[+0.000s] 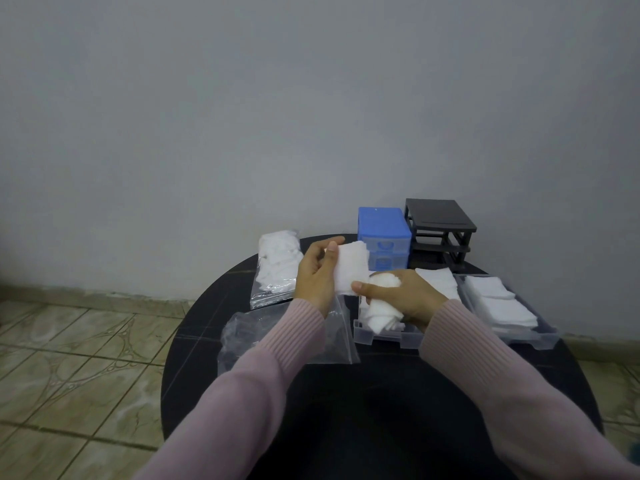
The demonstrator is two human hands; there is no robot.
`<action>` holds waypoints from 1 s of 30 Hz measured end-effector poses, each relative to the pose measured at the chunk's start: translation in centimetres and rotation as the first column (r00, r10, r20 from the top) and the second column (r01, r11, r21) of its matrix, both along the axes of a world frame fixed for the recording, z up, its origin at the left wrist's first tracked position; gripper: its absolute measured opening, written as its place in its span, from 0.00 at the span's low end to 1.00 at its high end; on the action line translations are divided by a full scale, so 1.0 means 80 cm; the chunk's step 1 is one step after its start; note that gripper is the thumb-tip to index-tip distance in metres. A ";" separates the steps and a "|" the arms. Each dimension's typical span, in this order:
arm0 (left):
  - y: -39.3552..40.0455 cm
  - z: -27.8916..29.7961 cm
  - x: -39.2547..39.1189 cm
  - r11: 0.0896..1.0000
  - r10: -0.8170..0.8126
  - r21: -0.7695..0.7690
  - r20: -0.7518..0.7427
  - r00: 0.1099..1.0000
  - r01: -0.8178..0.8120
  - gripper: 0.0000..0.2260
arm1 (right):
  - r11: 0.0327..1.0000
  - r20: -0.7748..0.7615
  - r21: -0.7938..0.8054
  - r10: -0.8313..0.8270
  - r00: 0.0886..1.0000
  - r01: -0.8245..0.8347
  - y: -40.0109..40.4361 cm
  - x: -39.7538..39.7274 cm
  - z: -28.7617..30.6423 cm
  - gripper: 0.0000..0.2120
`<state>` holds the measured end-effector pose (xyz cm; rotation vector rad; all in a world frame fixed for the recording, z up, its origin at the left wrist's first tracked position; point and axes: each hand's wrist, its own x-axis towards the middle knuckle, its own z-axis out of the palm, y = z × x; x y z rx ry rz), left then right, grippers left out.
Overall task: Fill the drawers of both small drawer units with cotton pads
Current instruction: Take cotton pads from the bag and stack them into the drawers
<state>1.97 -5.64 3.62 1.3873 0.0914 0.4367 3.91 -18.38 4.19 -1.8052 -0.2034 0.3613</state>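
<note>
Both hands are busy over the middle of the round dark surface (346,393). The left hand (317,271) pinches a flat stack of cotton pads (351,268) between thumb and fingers and holds it up off the surface, probably to square it up so it fits a drawer. The right hand (403,294) is curled around a looser bundle of pads (379,315), hovering right above a clear drawer (388,336) that's been pulled out and laid flat. That makes sense to me, since dropping pads in from above is way easier than stuffing them in while the drawer sits in the frame.

A second clear drawer (512,308) lies to the right and looks already packed with neat pads. The black drawer unit (440,230) at the back stands as an empty frame, so I'd guess both loose drawers belong to it. The blue drawer unit (384,237) beside it has its drawers in; can't tell what's inside them.

On the left there's a bag full of pads (277,268) and, nearer the person, an emptied clear bag (263,334) lying crumpled right next to the open drawer. That limp bag is the only thing I can see getting in the way, since the left sleeve is lying across it.
</note>
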 end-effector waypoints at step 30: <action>-0.150 -0.010 0.054 0.985 -0.111 0.097 -0.253 0.961 0.139 0.12 | 0.870 0.173 -0.173 -0.435 0.884 0.462 -0.194 0.072 0.014 0.11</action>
